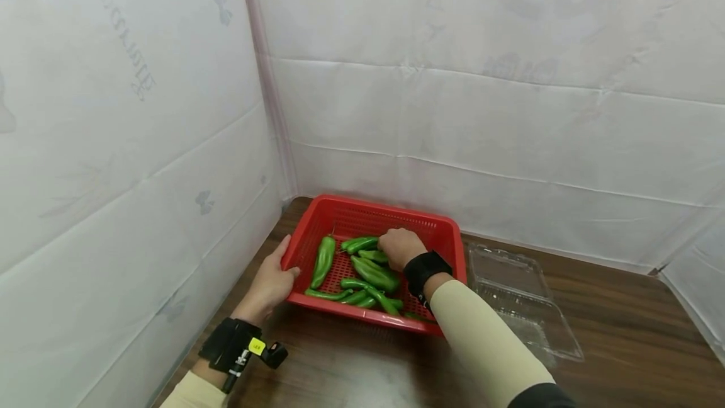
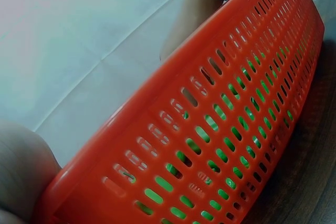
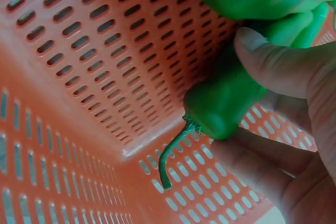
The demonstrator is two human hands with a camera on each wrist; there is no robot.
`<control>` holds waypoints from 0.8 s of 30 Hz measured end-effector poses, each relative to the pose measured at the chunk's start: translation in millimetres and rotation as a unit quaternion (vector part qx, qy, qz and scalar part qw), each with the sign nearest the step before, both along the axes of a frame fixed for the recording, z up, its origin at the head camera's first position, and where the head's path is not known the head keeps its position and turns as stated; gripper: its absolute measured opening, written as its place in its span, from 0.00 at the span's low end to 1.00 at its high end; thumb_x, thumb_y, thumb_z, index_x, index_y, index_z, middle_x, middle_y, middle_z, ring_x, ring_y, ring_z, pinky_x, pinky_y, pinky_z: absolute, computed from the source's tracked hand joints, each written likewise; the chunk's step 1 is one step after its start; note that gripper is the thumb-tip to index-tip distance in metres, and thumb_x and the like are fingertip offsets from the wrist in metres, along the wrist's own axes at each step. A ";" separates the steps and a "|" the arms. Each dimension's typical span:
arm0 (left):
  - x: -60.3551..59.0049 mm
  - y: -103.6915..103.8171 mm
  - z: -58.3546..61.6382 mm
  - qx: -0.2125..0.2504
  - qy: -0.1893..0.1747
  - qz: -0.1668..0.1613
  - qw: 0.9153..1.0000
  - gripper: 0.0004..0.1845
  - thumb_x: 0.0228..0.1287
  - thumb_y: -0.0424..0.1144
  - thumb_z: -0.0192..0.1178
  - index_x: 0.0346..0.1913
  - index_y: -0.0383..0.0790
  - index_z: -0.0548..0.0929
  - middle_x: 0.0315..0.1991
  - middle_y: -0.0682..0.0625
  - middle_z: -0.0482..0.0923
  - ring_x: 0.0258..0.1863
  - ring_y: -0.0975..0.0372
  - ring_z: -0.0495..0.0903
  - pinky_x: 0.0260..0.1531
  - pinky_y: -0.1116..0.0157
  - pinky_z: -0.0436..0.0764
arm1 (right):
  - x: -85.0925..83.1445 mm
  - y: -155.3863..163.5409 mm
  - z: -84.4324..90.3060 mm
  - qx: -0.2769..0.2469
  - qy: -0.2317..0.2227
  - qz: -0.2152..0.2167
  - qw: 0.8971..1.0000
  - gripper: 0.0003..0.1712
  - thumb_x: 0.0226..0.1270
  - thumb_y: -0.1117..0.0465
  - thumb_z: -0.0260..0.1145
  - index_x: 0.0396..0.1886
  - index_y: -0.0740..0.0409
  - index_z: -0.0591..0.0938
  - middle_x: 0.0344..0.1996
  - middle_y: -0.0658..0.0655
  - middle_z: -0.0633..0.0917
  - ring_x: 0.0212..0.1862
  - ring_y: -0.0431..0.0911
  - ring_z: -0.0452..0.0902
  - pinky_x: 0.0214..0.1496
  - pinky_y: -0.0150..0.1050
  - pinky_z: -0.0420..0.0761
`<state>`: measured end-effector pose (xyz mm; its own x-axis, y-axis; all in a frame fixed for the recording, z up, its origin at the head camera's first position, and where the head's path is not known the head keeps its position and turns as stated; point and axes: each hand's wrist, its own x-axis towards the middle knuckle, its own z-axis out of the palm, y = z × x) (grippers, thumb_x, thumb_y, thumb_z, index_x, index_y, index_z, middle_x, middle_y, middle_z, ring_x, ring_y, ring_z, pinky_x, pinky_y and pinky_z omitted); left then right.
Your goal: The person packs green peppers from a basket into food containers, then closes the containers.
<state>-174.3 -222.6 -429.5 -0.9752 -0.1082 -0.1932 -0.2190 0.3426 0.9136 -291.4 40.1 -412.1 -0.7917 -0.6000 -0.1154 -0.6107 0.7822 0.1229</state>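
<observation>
Red basket (image 1: 447,232) at centre of the head view, left hand (image 1: 270,282) flat against its left rim, right hand (image 1: 399,247) down among green peppers (image 1: 323,260).

Left wrist view: only perforated wall, palm lower left.

Right wrist view: pepper (image 3: 223,103) pinched at centre right by thumb and fingers (image 3: 283,66), stem downward; best lifted straight, gently, basket steadied.

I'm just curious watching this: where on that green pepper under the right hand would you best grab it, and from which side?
Grip the pepper round its thick body just behind the stem, coming from above. The stem is thin and curved, and the basket walls block the sides. The right hand already grips it there; the left hand rests on the rim.
</observation>
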 end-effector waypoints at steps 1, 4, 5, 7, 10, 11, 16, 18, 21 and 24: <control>0.3 0.2 0.0 -0.002 0.000 0.000 1.000 0.43 0.77 0.28 0.49 0.86 0.49 0.41 0.79 0.33 0.57 0.72 0.38 0.67 0.67 0.38 0.73 | -0.4 -0.2 -1.2 0.004 0.005 0.003 1.000 0.11 0.68 0.68 0.70 0.28 0.48 0.87 0.30 0.51 0.88 0.32 0.45 0.80 0.35 0.39 0.79; 0.5 -0.2 0.5 -0.009 0.003 -0.002 1.000 0.43 0.77 0.28 0.49 0.86 0.49 0.41 0.79 0.33 0.57 0.72 0.39 0.68 0.67 0.38 0.74 | -1.7 -1.8 -4.1 0.016 0.014 0.008 1.000 0.13 0.69 0.67 0.70 0.24 0.48 0.83 0.27 0.51 0.85 0.28 0.43 0.75 0.33 0.38 0.77; 0.4 -0.3 0.6 -0.011 0.005 -0.002 1.000 0.43 0.77 0.28 0.49 0.86 0.49 0.41 0.79 0.32 0.58 0.72 0.39 0.68 0.67 0.39 0.74 | -2.0 -2.4 -4.6 0.017 0.017 0.009 1.000 0.14 0.69 0.67 0.70 0.23 0.48 0.82 0.26 0.51 0.85 0.27 0.42 0.74 0.32 0.38 0.76; 0.7 -0.5 0.8 -0.014 0.007 -0.002 1.000 0.43 0.77 0.28 0.49 0.86 0.49 0.41 0.79 0.33 0.58 0.72 0.39 0.68 0.67 0.39 0.74 | -2.5 -3.3 -5.9 0.021 0.024 0.012 0.999 0.15 0.69 0.66 0.70 0.22 0.49 0.81 0.26 0.51 0.84 0.26 0.42 0.71 0.32 0.38 0.74; 1.1 0.1 0.5 -0.018 0.009 -0.003 1.000 0.43 0.77 0.28 0.49 0.86 0.49 0.41 0.79 0.33 0.59 0.71 0.39 0.69 0.67 0.39 0.74 | -2.3 -3.7 -8.3 0.030 0.027 0.013 0.999 0.14 0.68 0.66 0.70 0.23 0.49 0.81 0.26 0.52 0.84 0.26 0.42 0.70 0.32 0.38 0.75; 1.3 0.5 0.3 -0.018 0.008 -0.003 1.000 0.43 0.77 0.28 0.49 0.86 0.49 0.41 0.79 0.33 0.59 0.71 0.39 0.69 0.67 0.38 0.74 | -2.0 -3.7 -9.5 0.035 0.027 0.014 0.999 0.14 0.69 0.66 0.70 0.23 0.49 0.81 0.27 0.52 0.84 0.26 0.42 0.71 0.32 0.37 0.75; 3.5 0.3 -0.5 -0.014 0.006 -0.001 1.000 0.43 0.76 0.28 0.49 0.86 0.50 0.42 0.78 0.34 0.59 0.70 0.40 0.69 0.66 0.38 0.75 | -0.8 -5.9 -15.2 0.051 0.023 0.015 0.998 0.14 0.69 0.66 0.69 0.22 0.50 0.81 0.26 0.53 0.83 0.26 0.43 0.71 0.31 0.37 0.75; 4.4 -0.3 -0.4 -0.012 0.008 0.000 1.000 0.43 0.76 0.28 0.49 0.86 0.50 0.42 0.78 0.35 0.59 0.70 0.40 0.69 0.66 0.38 0.75 | -0.5 -7.0 -16.3 0.047 0.023 0.016 0.999 0.16 0.69 0.67 0.69 0.21 0.50 0.80 0.24 0.52 0.81 0.25 0.42 0.70 0.30 0.36 0.73; 5.5 -1.4 -0.7 -0.013 0.009 0.002 1.000 0.43 0.76 0.28 0.49 0.86 0.50 0.42 0.78 0.35 0.59 0.70 0.40 0.70 0.65 0.38 0.76 | -0.5 -8.1 -16.7 0.038 0.023 0.020 0.999 0.18 0.69 0.67 0.68 0.19 0.50 0.77 0.21 0.51 0.78 0.24 0.42 0.67 0.29 0.37 0.70; 6.6 -1.6 -1.2 -0.011 0.007 0.004 1.000 0.43 0.76 0.28 0.49 0.86 0.50 0.42 0.79 0.34 0.59 0.70 0.40 0.69 0.66 0.38 0.75 | 0.2 -7.9 -16.8 0.036 0.025 0.028 0.999 0.20 0.68 0.68 0.68 0.17 0.49 0.75 0.19 0.50 0.76 0.23 0.41 0.64 0.29 0.36 0.69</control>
